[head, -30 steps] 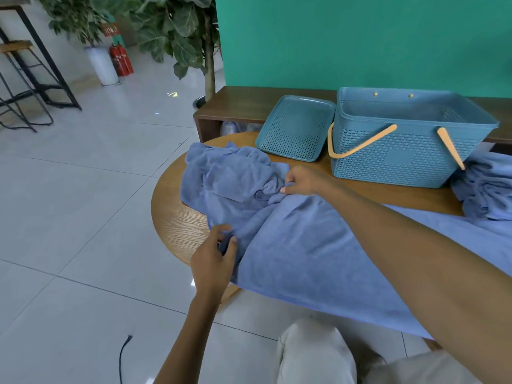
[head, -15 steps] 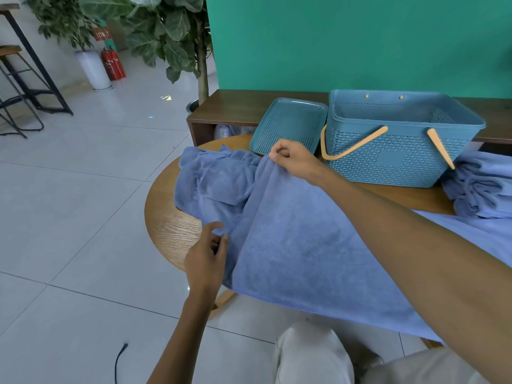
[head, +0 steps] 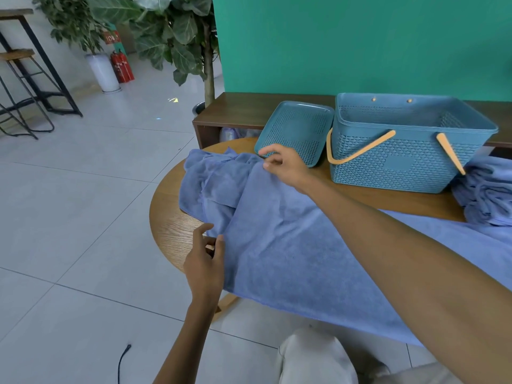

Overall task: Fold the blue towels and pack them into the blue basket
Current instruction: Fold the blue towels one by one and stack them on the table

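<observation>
blue towel [head: 291, 245] spread between left hand [head: 205, 261], right hand [head: 282, 164].

Potted plants [head: 177, 31], fire extinguishers [head: 122, 66], stool [head: 19, 87] on tiled floor [head: 69, 217]

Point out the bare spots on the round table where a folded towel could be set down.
Bare wood shows on the round table at its left rim beside the spread towel, and in a strip between that towel and the blue basket. The far right is crowded by the towel pile.
</observation>
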